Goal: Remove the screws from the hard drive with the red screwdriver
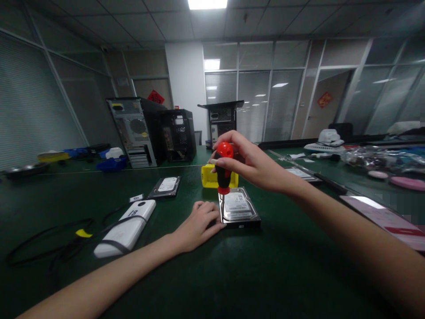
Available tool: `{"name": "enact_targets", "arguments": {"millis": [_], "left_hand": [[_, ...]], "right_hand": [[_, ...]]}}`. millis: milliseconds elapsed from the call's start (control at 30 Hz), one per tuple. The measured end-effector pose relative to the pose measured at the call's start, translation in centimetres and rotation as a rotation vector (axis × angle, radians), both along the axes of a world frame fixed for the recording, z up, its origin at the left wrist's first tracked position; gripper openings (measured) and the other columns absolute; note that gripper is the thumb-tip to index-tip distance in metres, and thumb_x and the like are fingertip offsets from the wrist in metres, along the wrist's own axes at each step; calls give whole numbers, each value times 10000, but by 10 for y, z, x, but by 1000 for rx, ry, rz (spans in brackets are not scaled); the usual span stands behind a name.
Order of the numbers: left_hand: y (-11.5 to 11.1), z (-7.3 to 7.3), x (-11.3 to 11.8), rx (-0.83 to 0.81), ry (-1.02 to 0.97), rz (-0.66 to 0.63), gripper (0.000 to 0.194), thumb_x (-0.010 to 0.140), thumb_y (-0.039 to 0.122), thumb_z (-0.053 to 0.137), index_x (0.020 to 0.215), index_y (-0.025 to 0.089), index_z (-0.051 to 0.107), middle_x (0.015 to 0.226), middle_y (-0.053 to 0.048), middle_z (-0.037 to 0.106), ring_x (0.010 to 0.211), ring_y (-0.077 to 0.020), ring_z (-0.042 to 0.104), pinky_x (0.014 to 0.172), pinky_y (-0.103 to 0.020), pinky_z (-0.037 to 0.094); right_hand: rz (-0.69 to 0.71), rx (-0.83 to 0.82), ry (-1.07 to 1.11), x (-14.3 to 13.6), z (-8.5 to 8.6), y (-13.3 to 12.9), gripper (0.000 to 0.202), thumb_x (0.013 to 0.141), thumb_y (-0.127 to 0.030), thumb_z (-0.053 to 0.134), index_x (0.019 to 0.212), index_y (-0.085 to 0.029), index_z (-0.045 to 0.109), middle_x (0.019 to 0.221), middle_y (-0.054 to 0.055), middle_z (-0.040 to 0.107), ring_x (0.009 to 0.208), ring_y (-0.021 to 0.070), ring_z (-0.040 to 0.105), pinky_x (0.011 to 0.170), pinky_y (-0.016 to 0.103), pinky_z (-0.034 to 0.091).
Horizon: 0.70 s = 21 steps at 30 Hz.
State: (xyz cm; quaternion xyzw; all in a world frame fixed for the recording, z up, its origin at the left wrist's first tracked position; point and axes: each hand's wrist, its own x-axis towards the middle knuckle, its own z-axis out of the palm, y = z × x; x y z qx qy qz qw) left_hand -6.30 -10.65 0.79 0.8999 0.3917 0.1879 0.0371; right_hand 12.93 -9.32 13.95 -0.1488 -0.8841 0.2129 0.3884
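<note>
A hard drive (pixel 239 204) with a white label lies flat on the green table in front of me. My right hand (pixel 244 161) is closed around the red and black handle of a screwdriver (pixel 223 175), held upright. The shaft points down at the left side of the drive; where exactly its tip meets the drive is too small to tell. My left hand (pixel 201 225) rests on the table with curled fingers, gripping the drive's left edge, the thumb at its near left corner. Just behind the drive stands a yellow bin (pixel 210 178), partly covered by the screwdriver.
To the left lie a second hard drive (pixel 166 186) and a white power strip (pixel 126 228) with a black cable. Computer cases (pixel 133 128) stand at the back. Another drive (pixel 300 173) lies behind my right forearm, and a pink sheet (pixel 385 217) is at the right.
</note>
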Motion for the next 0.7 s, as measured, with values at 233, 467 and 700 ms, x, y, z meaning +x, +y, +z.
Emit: {"name": "enact_targets", "arguments": {"millis": [233, 467, 700], "left_hand": [[0, -1, 0, 20, -2, -7, 164, 908, 294, 469, 823, 175, 544, 925, -21, 519, 905, -187, 466, 871, -362, 314], [1, -1, 0, 16, -2, -8, 169, 909, 300, 463, 833, 178, 552, 921, -17, 527, 903, -186, 474, 868, -357, 317], [-1, 0, 0, 10, -5, -14, 191, 916, 311, 447, 833, 178, 556, 915, -23, 537, 901, -191, 475, 874, -365, 318]], "right_hand": [[0, 21, 8, -1, 0, 0, 317, 860, -340, 515, 1098, -150, 425, 959, 44, 525, 806, 135, 549, 677, 281, 479], [16, 5, 8, 0, 0, 0, 311, 863, -339, 512, 1097, -156, 420, 972, 44, 525, 832, 142, 555, 693, 287, 483], [3, 13, 6, 0, 0, 1, 312, 863, -340, 513, 1098, -155, 423, 964, 43, 525, 834, 145, 554, 692, 288, 477]]}}
